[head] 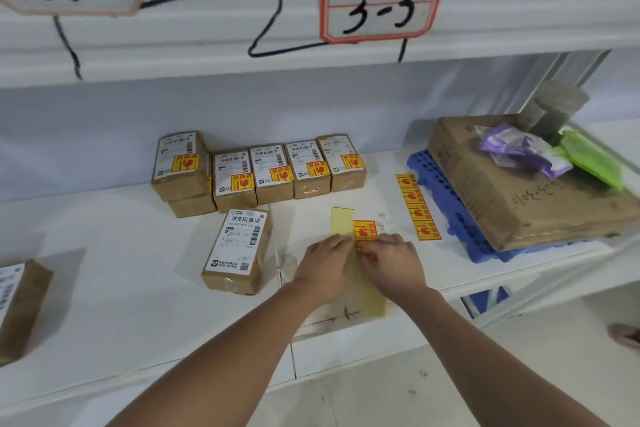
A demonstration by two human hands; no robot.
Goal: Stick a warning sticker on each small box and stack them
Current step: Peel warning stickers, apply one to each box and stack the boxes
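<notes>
White shelf [121,270], stickered boxes [272,172], sticker strip [364,231]

left grip [323,258] bare | right grip [394,262] bare | left forearm [242,340], right forearm [485,340] bare to frame edge

The left edge cuts off one box [20,305], and fingers [375,248] cover the lower part of the sticker [364,228].

Large carton [502,191] lies on blue crate [433,180], packets [519,149] on top.
</notes>
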